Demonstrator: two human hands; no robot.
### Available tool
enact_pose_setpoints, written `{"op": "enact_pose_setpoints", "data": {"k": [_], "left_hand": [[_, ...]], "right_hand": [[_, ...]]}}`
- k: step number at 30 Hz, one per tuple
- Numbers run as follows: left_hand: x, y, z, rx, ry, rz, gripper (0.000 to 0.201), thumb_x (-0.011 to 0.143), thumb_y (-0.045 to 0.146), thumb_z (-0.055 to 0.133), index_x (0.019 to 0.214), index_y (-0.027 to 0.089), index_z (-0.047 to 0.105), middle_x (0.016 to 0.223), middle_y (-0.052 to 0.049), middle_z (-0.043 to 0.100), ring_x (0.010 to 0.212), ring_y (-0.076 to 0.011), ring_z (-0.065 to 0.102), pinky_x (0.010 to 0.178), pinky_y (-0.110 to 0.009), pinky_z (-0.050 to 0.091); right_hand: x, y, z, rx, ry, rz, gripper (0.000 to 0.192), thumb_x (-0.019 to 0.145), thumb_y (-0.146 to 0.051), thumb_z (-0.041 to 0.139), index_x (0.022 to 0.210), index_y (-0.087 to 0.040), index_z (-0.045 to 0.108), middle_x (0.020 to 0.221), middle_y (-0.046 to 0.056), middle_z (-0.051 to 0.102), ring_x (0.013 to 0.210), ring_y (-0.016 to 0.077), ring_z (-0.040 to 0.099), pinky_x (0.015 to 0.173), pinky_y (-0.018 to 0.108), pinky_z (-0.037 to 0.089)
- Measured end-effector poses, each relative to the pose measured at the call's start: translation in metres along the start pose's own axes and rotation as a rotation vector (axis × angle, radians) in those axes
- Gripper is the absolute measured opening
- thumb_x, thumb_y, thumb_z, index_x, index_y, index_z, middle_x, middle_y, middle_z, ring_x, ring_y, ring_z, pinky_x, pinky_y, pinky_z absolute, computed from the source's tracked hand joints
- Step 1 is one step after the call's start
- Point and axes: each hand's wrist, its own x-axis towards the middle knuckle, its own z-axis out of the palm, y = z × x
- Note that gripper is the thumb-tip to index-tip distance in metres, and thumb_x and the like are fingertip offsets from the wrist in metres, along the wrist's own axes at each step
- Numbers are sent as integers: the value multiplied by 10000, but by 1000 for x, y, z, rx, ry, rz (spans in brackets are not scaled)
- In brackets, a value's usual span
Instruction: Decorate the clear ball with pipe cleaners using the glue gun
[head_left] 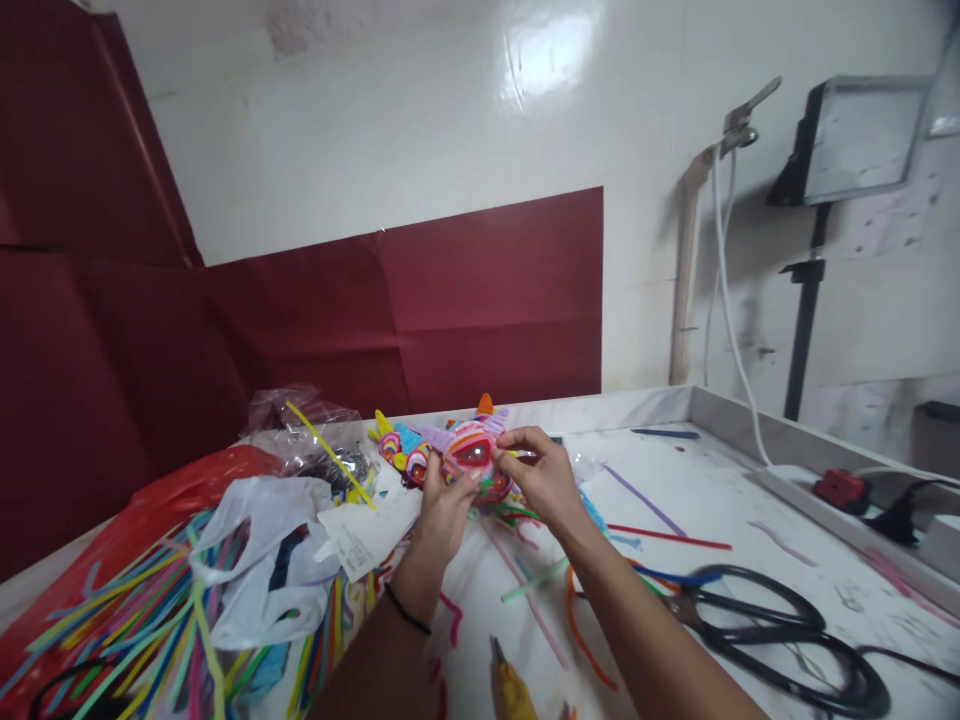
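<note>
Fuzzy pink craft piece (pixel 469 436), hand-held, glossy red oval (pixel 474 456) centred, lilac points (pixel 495 422) above

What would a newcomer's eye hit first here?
Likely the pink pipe-cleaner piece with a shiny red centre, held in the left hand and right hand near mid-frame. Then the heap of multicoloured pipe cleaners at lower left, partly under a white plastic bag, and the black-handled scissors at lower right.

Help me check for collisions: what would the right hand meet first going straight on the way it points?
The pink, red-centred piece; the right hand seems to touch its edge, though depth is unclear.
</note>
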Motion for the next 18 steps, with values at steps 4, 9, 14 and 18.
{"op": "enact_pose_setpoints", "data": {"k": [4, 9, 14, 18], "left_hand": [[-1, 2, 1, 4, 1, -22, 519, 639, 175, 794, 1084, 273, 546, 1003, -12, 713, 898, -200, 689, 816, -304, 516], [-1, 3, 2, -13, 55, -60, 645, 632, 175, 786, 1210, 269, 518, 993, -13, 722, 851, -186, 697, 786, -296, 527], [-3, 6, 7, -12, 76, -76, 747, 600, 163, 813, 1273, 235, 496, 1004, -33, 734, 896, -191, 703, 828, -287, 533], [-3, 4, 7, 37, 90, -66, 857, 579, 161, 859, 1340, 216, 469, 1059, -62, 735, 935, -210, 703, 874, -309, 532]], "right_hand": [[1, -1, -3, 9, -7, 21, 147, 689, -367, 732, 730, -226, 714, 829, 55, 702, 787, 231, 658, 688, 342, 514], [2, -2, -4, 24, -3, 48, 136, 657, -350, 736, 709, -226, 712, 784, 48, 696, 768, 231, 656, 678, 341, 508], [2, -2, -4, 35, 9, 68, 156, 633, -368, 745, 684, -227, 700, 736, 42, 689, 769, 239, 654, 679, 346, 516], [3, -2, -4, 32, 14, 74, 149, 628, -363, 739, 673, -227, 698, 726, 41, 688, 744, 233, 651, 676, 346, 518]]}}
